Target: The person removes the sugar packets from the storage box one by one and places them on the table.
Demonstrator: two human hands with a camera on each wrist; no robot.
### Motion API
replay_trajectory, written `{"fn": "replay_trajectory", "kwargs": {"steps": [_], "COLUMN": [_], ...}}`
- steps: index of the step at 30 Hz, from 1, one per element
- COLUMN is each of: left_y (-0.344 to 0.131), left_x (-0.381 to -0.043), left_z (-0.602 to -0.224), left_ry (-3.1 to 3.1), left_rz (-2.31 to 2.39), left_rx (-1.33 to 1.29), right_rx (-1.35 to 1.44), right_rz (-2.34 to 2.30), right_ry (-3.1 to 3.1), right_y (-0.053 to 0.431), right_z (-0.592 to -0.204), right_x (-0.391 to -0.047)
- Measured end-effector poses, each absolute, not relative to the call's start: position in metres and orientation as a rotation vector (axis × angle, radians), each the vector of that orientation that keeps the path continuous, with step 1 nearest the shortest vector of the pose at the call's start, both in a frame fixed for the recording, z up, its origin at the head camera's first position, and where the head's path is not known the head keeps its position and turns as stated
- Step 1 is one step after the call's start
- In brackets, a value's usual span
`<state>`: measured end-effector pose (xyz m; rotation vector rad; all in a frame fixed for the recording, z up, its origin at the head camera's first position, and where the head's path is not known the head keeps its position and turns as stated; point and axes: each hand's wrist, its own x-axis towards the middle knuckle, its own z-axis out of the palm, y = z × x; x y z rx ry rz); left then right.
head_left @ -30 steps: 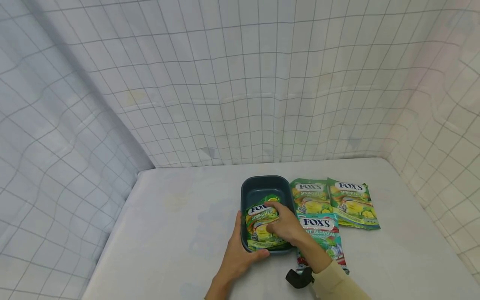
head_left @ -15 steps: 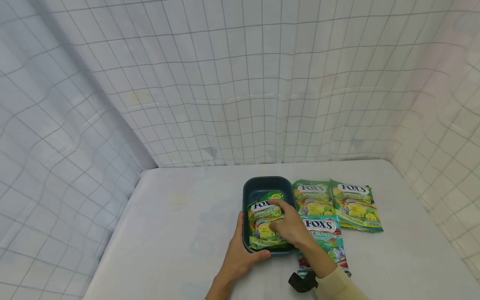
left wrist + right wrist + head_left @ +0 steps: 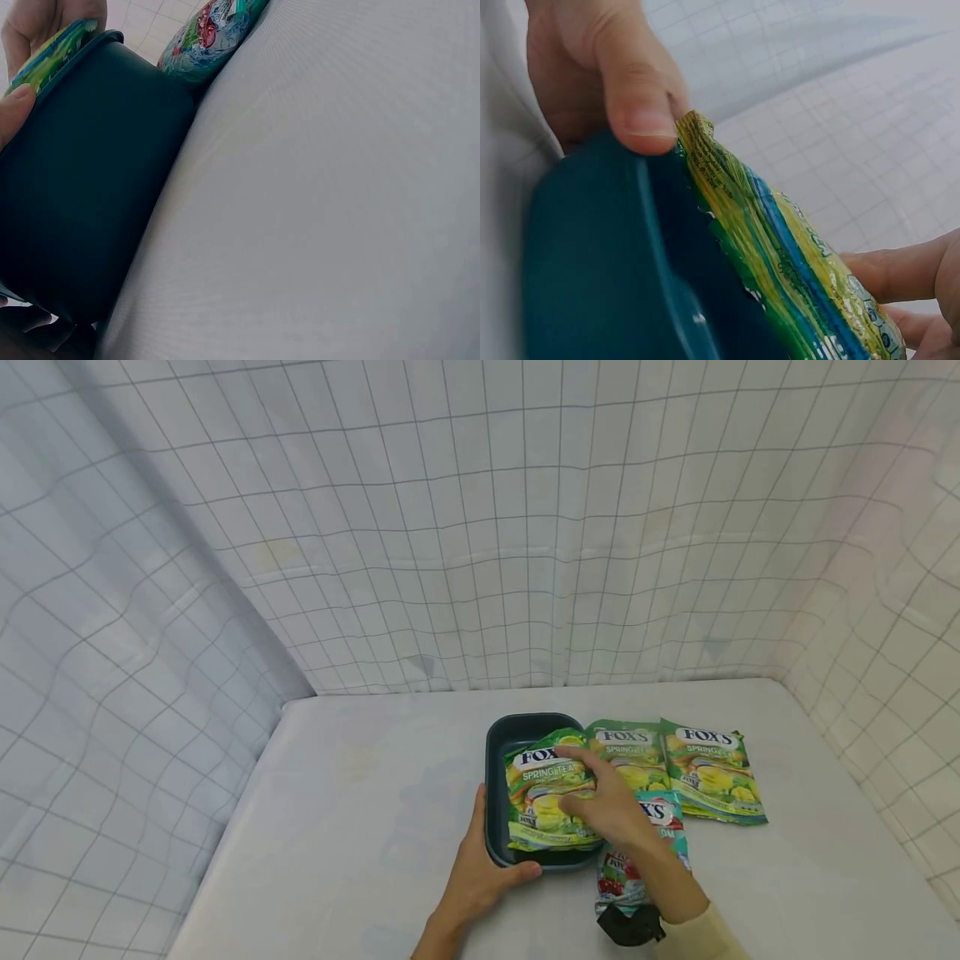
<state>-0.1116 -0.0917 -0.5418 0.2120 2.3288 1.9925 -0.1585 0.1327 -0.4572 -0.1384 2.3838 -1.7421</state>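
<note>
My right hand (image 3: 611,806) grips a green and yellow Fox's Spring Tea candy bag (image 3: 543,789) by its right side, in the head view. The bag is tilted over the dark teal plastic tub (image 3: 495,760) and reaches past its right rim. In the right wrist view, the bag's crimped end (image 3: 735,202) stands above the tub's rim. My left hand (image 3: 474,870) holds the tub at its front left corner, thumb along the front and fingers along the left side. The left wrist view shows the tub's outer wall (image 3: 90,165) close up. What lies inside beneath the bag is hidden.
Two more Spring Tea bags (image 3: 626,756) (image 3: 712,772) lie to the tub's right. A teal Fox's candy bag (image 3: 660,814) lies in front of them, partly under my right forearm. Grid-patterned white cloth (image 3: 510,527) walls the white table on the back and both sides.
My right hand has raised the Spring Tea bag from the tub's inside and shifted it right and slightly back. The left hand and the tub stay in place.
</note>
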Motion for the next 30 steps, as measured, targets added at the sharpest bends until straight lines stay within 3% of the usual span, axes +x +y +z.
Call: {"fn": "replay_trajectory", "kwargs": {"steps": [30], "left_y": [-0.089], "left_x": [-0.111], "left_z": [-0.541], "left_ry": [2.395], "left_rz": [1.958], "left_rx": [0.162], "right_rx": [-0.302], "right_rz": [-1.897], "right_ry": [2.365], "right_y": [0.216], "right_z": [-0.448], "right_x": [-0.142]}}
